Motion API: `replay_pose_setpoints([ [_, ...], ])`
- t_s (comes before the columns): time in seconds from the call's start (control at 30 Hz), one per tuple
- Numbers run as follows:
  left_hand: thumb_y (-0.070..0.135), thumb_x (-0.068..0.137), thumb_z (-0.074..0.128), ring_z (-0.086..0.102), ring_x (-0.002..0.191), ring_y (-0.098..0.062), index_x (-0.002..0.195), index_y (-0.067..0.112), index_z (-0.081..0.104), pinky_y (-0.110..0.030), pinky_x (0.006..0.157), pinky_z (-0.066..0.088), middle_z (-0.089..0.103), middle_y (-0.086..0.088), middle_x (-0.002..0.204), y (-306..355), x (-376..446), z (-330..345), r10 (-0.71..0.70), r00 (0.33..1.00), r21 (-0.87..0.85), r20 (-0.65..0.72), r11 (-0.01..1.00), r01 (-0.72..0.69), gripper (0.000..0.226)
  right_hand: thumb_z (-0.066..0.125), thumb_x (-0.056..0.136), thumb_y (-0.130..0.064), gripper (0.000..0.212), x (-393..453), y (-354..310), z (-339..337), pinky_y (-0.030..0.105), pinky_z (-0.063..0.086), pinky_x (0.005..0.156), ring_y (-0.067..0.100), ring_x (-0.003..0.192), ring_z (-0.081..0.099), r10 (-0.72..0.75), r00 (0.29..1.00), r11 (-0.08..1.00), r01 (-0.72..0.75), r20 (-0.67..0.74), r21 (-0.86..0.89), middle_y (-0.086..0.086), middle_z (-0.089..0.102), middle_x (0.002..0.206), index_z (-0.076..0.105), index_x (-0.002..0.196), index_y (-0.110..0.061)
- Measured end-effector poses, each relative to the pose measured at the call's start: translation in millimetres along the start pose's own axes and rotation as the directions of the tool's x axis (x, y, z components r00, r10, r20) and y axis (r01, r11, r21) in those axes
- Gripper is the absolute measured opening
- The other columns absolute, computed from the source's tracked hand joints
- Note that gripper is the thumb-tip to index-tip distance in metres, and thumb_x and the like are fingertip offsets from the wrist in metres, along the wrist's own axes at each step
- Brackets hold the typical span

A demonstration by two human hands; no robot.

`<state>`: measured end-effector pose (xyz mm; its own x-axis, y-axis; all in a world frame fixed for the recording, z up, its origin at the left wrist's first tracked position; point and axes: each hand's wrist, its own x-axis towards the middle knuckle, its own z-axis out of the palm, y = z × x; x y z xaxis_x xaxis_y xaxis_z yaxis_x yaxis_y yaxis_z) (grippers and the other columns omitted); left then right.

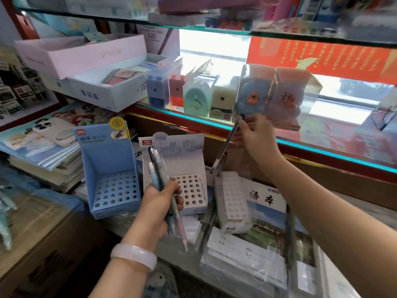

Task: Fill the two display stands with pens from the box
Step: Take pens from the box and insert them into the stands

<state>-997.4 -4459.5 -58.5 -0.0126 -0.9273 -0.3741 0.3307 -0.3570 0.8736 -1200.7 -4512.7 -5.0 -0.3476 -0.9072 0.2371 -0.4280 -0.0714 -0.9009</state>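
Left grip (160, 200): pen bundle (160, 179) upright | right grip (252, 131): raised, pinching pen (225, 147)

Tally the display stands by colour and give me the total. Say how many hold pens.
Blue stand: 1, holes bare
White stand: 1, holes bare
Total: 2 stands, 0 holding pens. The left hand grips a bunch of pens; the right hand pinches one pen.
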Motion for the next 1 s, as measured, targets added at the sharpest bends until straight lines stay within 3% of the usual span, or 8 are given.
replay_pose_setpoints([
  [0.1, 0.007, 0.093, 0.050, 0.048, 0.052, -0.016, 0.090, 0.007, 0.052, -0.018, 0.040, 0.045, 0.053, -0.008, 0.068, -3, 2, 3, 0.001, 1.000, 0.028, -0.010, 1.000, 0.000, 0.003, 0.052, 0.096, -0.018, 0.012, 4, 24, -14, 0.025, 0.054, 0.067, 0.014, 0.076, 0.064, -0.192, 0.980, 0.911, 0.158, -0.053, -0.380, 0.007, 0.064, 0.089, 0.053, 0.102, -0.008],
  [0.17, 0.007, 0.092, 0.051, 0.048, 0.052, -0.016, 0.089, 0.008, 0.053, -0.018, 0.040, 0.046, 0.053, -0.008, 0.067, -4, 3, 6, 0.009, 1.000, 0.040, -0.014, 0.999, -0.008, 0.004, 0.051, 0.096, -0.019, 0.018, -1, 36, -11, 0.027, 0.053, 0.067, 0.015, 0.078, 0.062, -0.207, 0.978, 0.861, 0.186, 0.009, -0.474, 0.006, 0.063, 0.090, 0.052, 0.108, -0.005],
  [0.5, 0.006, 0.092, 0.051, 0.048, 0.052, -0.015, 0.097, 0.007, 0.054, -0.020, 0.042, 0.046, 0.054, -0.007, 0.068, -4, 4, 9, 0.044, 0.999, 0.105, -0.001, 0.993, -0.044, 0.006, 0.045, 0.099, -0.022, 0.016, -6, 67, 25, 0.038, 0.056, 0.074, 0.019, 0.083, 0.064, -0.106, 0.991, 0.868, 0.133, 0.083, -0.478, 0.006, 0.063, 0.094, 0.048, 0.109, -0.010],
  [0.7, 0.006, 0.092, 0.051, 0.049, 0.046, -0.012, 0.095, 0.007, 0.055, -0.019, 0.041, 0.045, 0.053, -0.007, 0.066, -4, 6, 9, 0.036, 0.999, 0.086, -0.010, 0.996, -0.035, 0.005, 0.045, 0.099, -0.020, 0.019, -3, 72, 31, 0.040, 0.056, 0.075, 0.024, 0.085, 0.065, -0.066, 0.986, 0.807, 0.145, 0.156, -0.572, 0.010, 0.064, 0.096, 0.046, 0.115, -0.010],
  [0.87, 0.005, 0.092, 0.052, 0.049, 0.048, -0.013, 0.096, 0.008, 0.055, -0.019, 0.041, 0.045, 0.054, -0.007, 0.067, -4, 5, 8, 0.024, 1.000, 0.065, -0.011, 0.998, -0.024, 0.006, 0.045, 0.099, -0.018, 0.007, -7, 83, 37, 0.023, 0.045, 0.052, 0.018, 0.068, 0.059, 0.011, 0.986, 0.802, 0.091, 0.168, -0.590, 0.009, 0.061, 0.085, 0.041, 0.097, -0.011],
  [1.0, 0.004, 0.092, 0.051, 0.050, 0.052, -0.014, 0.100, 0.009, 0.054, -0.019, 0.043, 0.047, 0.055, -0.006, 0.068, -1, 0, 7, 0.045, 0.999, 0.066, 0.022, 0.997, -0.047, 0.010, 0.049, 0.097, -0.016, 0.008, -4, 78, 39, 0.029, 0.052, 0.064, 0.019, 0.077, 0.063, 0.050, 0.986, 0.792, 0.056, 0.157, -0.608, 0.008, 0.061, 0.088, 0.048, 0.101, -0.009],
])
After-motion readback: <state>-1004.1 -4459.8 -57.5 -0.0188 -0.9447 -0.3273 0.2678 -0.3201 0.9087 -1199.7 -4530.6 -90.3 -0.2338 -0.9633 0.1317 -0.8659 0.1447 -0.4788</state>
